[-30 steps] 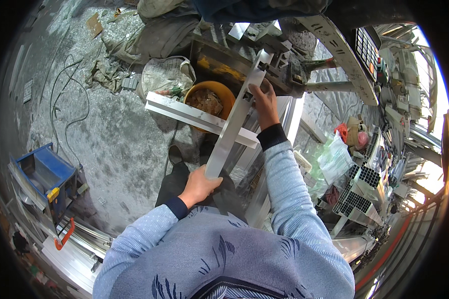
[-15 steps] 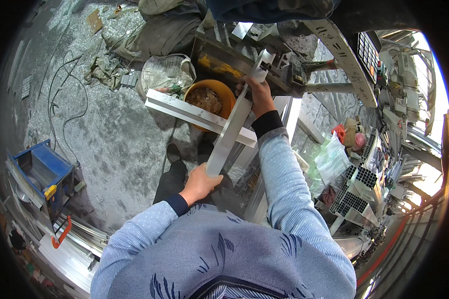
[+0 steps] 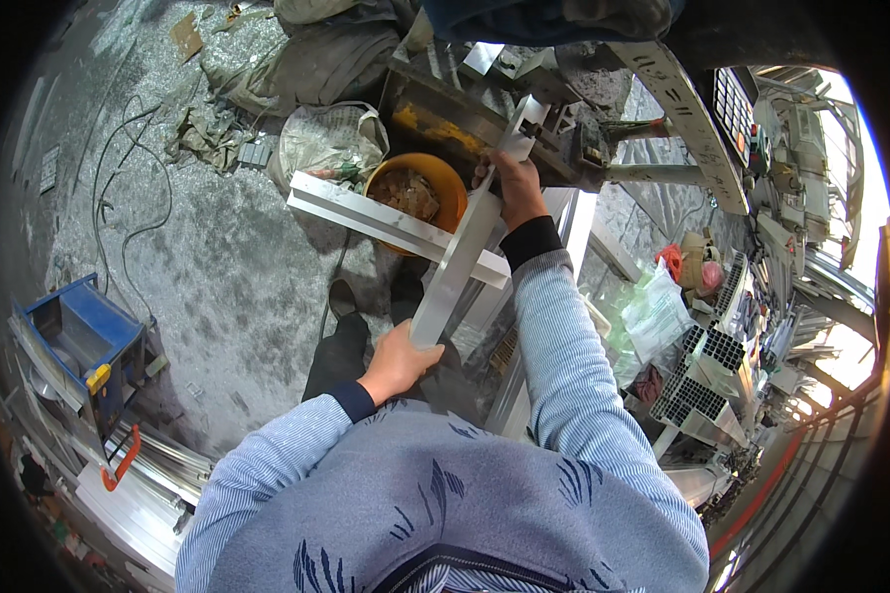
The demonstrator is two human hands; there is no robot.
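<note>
Both my hands grip one long silver metal profile point(image 3: 455, 269) that slants from near my waist up to the machine at the far side. My left hand point(image 3: 400, 362) is wrapped round its near end. Farther along, my right hand point(image 3: 515, 188) closes on it just short of the dark machine part point(image 3: 531, 129), where the far end lies. A second pale profile point(image 3: 366, 215) crosses underneath, its left end over a yellow bucket point(image 3: 447, 188) with brownish scraps inside. Whether the two profiles touch I cannot tell.
A whitish sack point(image 3: 328, 144) stands beside the bucket. At left is a blue metal bin point(image 3: 87, 314), with a black cable point(image 3: 171, 188) on the floor behind it. Bundled square tubes point(image 3: 703, 381) and plastic film point(image 3: 653, 326) lie at right. A control keypad point(image 3: 732, 107) is at far right.
The view has shifted very slightly. Both hands keep their grip on the profile, and its place at the machine looks the same.
</note>
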